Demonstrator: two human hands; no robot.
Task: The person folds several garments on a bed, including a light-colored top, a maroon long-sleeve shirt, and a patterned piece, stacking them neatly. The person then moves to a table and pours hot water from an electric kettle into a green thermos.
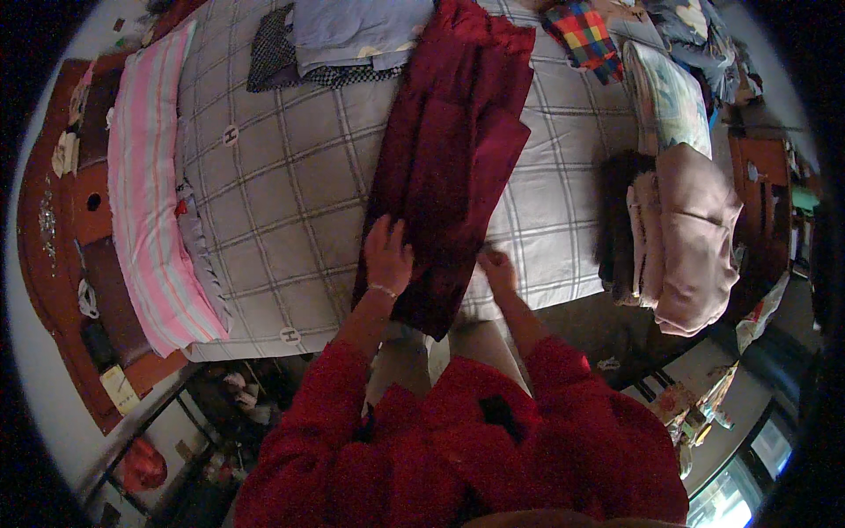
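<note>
A long dark red garment (439, 158) lies lengthwise across the checked bed cover (310, 191). Its near end hangs over the bed's front edge, before the person's knees. My left hand (388, 261) rests on the left side of the cloth, palm down with fingers apart. At the right edge of the garment, my right hand (500, 270) has its fingers curled in, and the fingertips appear to pinch the edge. Folds and a raised flap run along the garment's right side.
A pink striped pillow (148, 191) lies by the wooden headboard (46, 244) at left. Folded blue-grey cloth (356, 33) and a plaid cloth (584, 39) lie at the far side. A folded light quilt (667, 99) and folded pinkish clothing (696, 237) are stacked at right.
</note>
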